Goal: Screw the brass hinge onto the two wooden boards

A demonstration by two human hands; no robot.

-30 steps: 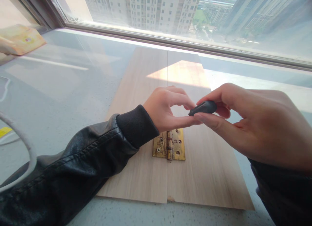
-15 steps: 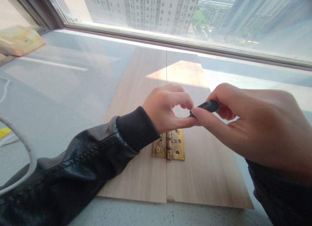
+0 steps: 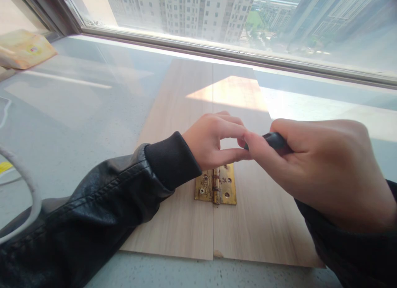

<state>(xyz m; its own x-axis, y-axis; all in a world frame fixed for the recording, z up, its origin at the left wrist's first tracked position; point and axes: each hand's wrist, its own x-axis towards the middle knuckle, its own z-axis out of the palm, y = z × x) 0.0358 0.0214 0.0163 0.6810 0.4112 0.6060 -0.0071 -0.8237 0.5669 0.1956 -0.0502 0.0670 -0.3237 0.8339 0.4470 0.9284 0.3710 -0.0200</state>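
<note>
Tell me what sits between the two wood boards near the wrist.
In the head view, a brass hinge bridges the seam between the left board and the right board, one leaf on each, just below the left hand.

Viewpoint: head-worn, close above the pale wooden boards [image 3: 186,222] on the grey speckled counter [image 3: 77,110].
Facing: forward and down, toward the wide glass window [image 3: 217,15].
Views: one only.

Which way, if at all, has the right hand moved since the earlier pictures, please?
Yes: the right hand has dropped toward the hinge and rolled over the black handle, hiding most of it.
</note>
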